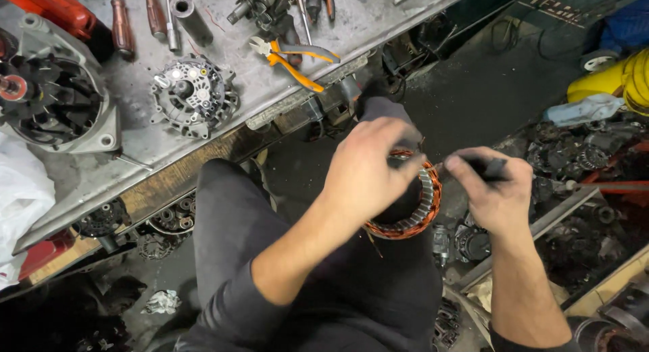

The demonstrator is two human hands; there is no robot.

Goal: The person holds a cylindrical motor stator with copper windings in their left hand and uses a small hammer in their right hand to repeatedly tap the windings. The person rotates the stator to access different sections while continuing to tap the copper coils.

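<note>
Your left hand [365, 166] is wrapped over the top of a stator ring [412, 213], fingers curled down across its copper windings, gripping it above your lap. Your right hand [493, 193] sits just beside the ring on its far side, fingers pinched shut around a slim dark tool [490, 168] whose tip points toward the windings; whether the tip touches them is blurred. The ring's steel laminations show between your two hands, with orange copper bulging at top and bottom. Up on the metal workbench [378, 21] lie orange-handled pliers [294, 58], an alternator end housing [193, 92], a larger alternator body [51, 95] and wooden-handled screwdrivers [122, 21], all well apart from your hands.
</note>
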